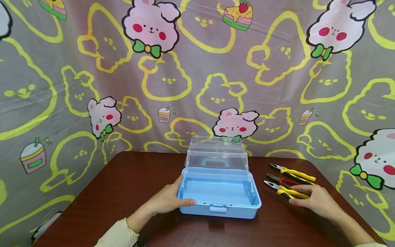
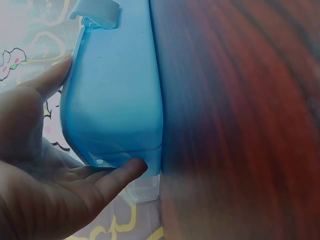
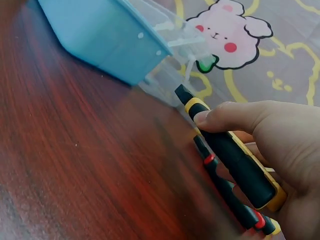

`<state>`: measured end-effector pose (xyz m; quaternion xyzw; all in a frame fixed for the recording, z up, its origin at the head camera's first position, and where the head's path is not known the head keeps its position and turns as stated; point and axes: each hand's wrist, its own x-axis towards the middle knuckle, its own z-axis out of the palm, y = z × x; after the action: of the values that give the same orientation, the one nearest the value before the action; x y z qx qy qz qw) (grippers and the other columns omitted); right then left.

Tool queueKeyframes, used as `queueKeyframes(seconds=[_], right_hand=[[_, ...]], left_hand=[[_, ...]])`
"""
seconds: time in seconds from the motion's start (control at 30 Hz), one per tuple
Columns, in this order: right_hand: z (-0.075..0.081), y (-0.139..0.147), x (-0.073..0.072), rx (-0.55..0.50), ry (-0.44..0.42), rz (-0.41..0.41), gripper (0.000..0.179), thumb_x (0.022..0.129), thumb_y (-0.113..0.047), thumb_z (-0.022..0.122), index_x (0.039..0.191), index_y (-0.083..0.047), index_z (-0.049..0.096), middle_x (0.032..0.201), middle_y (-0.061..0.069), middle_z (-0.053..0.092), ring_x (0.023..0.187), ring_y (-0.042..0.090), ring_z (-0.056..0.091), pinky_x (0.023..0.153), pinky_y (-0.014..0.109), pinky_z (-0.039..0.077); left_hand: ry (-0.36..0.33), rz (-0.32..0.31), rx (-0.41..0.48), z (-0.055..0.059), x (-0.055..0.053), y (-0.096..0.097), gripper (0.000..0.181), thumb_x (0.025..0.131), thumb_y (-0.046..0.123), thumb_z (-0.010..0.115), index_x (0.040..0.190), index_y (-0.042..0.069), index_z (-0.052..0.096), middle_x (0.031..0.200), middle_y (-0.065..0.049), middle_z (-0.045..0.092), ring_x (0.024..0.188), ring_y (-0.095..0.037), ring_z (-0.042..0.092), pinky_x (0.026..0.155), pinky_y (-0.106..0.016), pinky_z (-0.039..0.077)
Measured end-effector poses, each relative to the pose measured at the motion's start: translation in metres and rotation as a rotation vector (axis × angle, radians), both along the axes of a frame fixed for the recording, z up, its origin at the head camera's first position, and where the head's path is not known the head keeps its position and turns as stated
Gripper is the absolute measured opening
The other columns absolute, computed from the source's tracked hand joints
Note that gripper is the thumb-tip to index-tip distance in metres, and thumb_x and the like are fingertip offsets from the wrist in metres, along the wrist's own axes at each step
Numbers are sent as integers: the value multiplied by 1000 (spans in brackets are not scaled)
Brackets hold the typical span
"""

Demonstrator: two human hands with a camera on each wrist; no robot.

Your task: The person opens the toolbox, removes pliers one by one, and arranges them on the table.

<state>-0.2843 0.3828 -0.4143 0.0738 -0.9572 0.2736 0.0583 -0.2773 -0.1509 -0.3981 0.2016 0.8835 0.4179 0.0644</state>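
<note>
A light blue toolbox (image 1: 200, 210) stands on the table with its clear lid (image 1: 197, 145) raised at the back; its bottom tray is bare. My left hand (image 1: 166, 199) holds the front left corner, thumb on the front rim and fingers against the side wall (image 2: 115, 130). To the right of the box, my right hand (image 1: 322, 202) grips the handles of yellow-and-black pliers (image 1: 296, 193), thumb on the near handle (image 3: 240, 167). Just behind lie red-and-black pliers (image 1: 276, 178), partly hidden by the held pair. Farther back is another yellow-and-black pair (image 1: 297, 173).
The dark red-brown wooden table (image 1: 129, 181) ends at a patterned cloth (image 1: 197, 92) that hangs behind it and at both sides. A latch (image 1: 217, 209) sticks out from the box front. Bare tabletop separates the box from the pliers.
</note>
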Motion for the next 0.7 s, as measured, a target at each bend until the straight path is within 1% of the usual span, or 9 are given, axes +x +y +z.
queueKeyframes(seconds=[0.1,0.17,0.27,0.37,0.5,0.57,0.7], right_hand=[[-5,0,0,10,23,4,60,78,-48,90,120,-8,77,115,11,73,102,28,63,75,36,49],[-8,-1,-1,21,36,15,61,78,-49,90,121,-8,77,116,13,73,106,33,64,77,40,50],[-12,-2,-2,46,33,20,62,78,-52,88,120,-7,77,118,16,72,110,39,64,80,48,52],[-15,-3,-4,72,37,12,64,77,-54,88,119,-7,77,117,17,72,112,42,63,81,53,52],[-20,-4,-6,100,66,18,65,76,-54,89,118,-6,78,116,19,72,112,46,62,83,58,51],[-21,-4,-7,118,86,40,62,77,-53,88,117,-6,78,116,18,72,113,46,62,84,60,50],[-23,-2,-7,158,125,102,57,80,-49,87,117,-8,77,116,10,72,114,42,63,87,60,50]], left_hand=[[2,-2,5,0,0,1,117,87,51,81,165,2,8,152,-27,44,130,-31,54,103,-55,44],[4,-3,8,0,0,1,117,87,49,82,165,2,9,152,-28,45,129,-32,54,103,-56,44],[7,-3,6,-1,0,1,117,87,49,82,165,2,9,151,-28,46,129,-31,55,103,-55,44],[9,-5,7,-2,-1,1,117,87,50,82,165,3,9,150,-27,48,127,-31,56,102,-55,45],[11,-18,34,-3,-1,2,116,87,47,82,166,5,8,148,-27,49,123,-34,58,99,-56,47],[11,-23,45,-3,-1,2,116,87,46,83,166,6,9,147,-27,50,122,-35,59,98,-57,47],[6,-13,30,-2,-1,1,117,86,50,82,166,4,10,148,-26,49,124,-34,58,100,-56,46]])
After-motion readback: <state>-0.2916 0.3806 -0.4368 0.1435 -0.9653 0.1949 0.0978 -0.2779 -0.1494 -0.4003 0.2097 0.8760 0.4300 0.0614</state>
